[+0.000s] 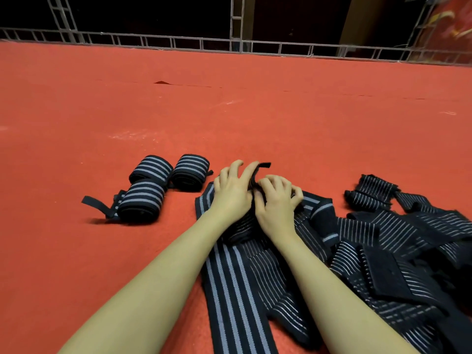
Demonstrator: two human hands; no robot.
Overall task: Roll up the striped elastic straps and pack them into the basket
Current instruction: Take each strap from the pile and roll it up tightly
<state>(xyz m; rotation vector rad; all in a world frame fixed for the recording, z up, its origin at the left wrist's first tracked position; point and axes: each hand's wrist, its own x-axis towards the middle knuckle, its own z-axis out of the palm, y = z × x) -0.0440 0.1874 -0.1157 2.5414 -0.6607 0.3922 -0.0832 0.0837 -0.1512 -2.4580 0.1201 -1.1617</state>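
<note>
The striped elastic strap (pixel 231 284) I was working on lay flat on the red carpet (pixel 76 111), running from the near edge of the view away from me, dark with broad pale stripes. Its far end stood folded up between my two hands, the plain black tip (pixel 263 166) poking up above my fingers. My left hand (pixel 233 190) came in palm down, wrist straight, the fingers curled over the folded end from the left, with the forefinger laid along the black tip. My right hand (pixel 277 200) met it from the other side, knuckles up, fingers bent tight and pinching the same fold, so both hands gripped the strap's end and touched each other. Both forearms (pixel 158 274) were bare and reached forward, drawing together at the strap.

Left of my hands stood three rolled straps (pixel 158 185) close together on the carpet: two side by side at the back and one in front of them, touching the left one, a loose black tab (pixel 98 205) trailing from it to the left.

To my right lay a heap of unrolled straps (pixel 398 251), dark with thin pale stripes, overlapping and crumpled, reaching the right edge of the view and lying against the strap in my hands. I could not see any basket. Beyond the carpet's far edge ran a pale metal truss frame (pixel 237 46) before a dark background
</note>
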